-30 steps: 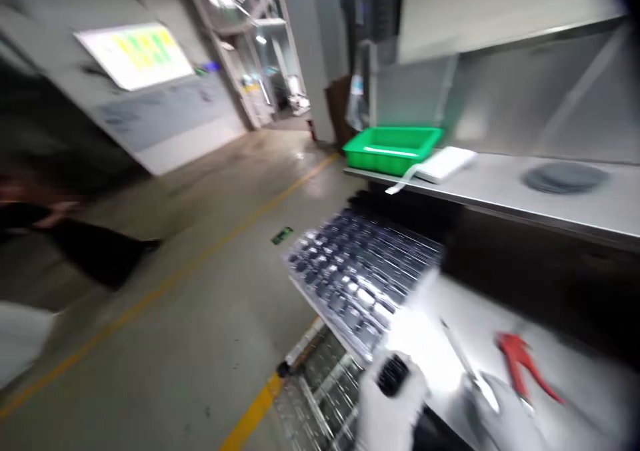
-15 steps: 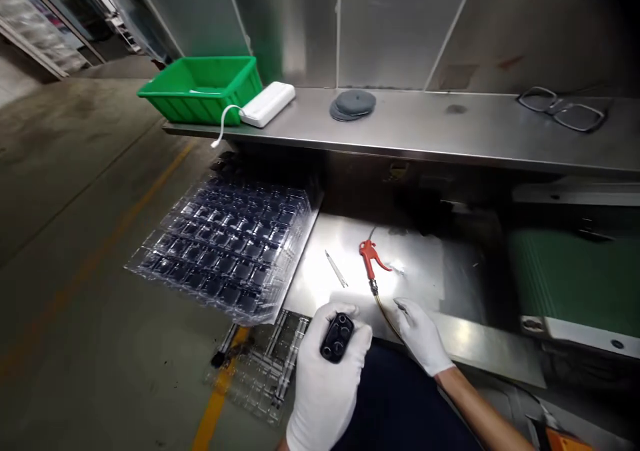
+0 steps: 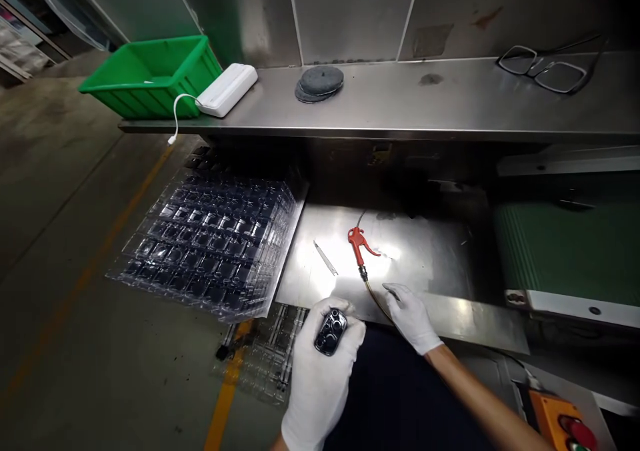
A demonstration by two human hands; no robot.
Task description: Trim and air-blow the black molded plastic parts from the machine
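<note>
In my white-gloved left hand (image 3: 323,377) is a small black oval plastic part (image 3: 331,332) with round recesses, its hollow side facing up at me. The fingers wrap around its edges. My right hand (image 3: 411,315), gloved too, rests at the front of the metal worktop (image 3: 420,257), fingers stretched out and holding nothing visible. Just left of it runs the thin hose (image 3: 376,297) of a red air blow gun (image 3: 357,243), which lies on the worktop. A slim pair of tweezers (image 3: 325,258) lies to the left of the blow gun.
Stacked clear trays of black parts (image 3: 210,237) stand at left, with clear trays (image 3: 260,364) lower down. The shelf (image 3: 390,107) bears a green bin (image 3: 145,77), white power strip (image 3: 227,91), grey discs (image 3: 320,83) and glasses (image 3: 545,71). A green conveyor belt (image 3: 580,251) is at right.
The view has swung, shifting the scene left and slightly up. My left hand has tilted the black part a little, so its recesses catch more light. My right hand stays beside the hose.
</note>
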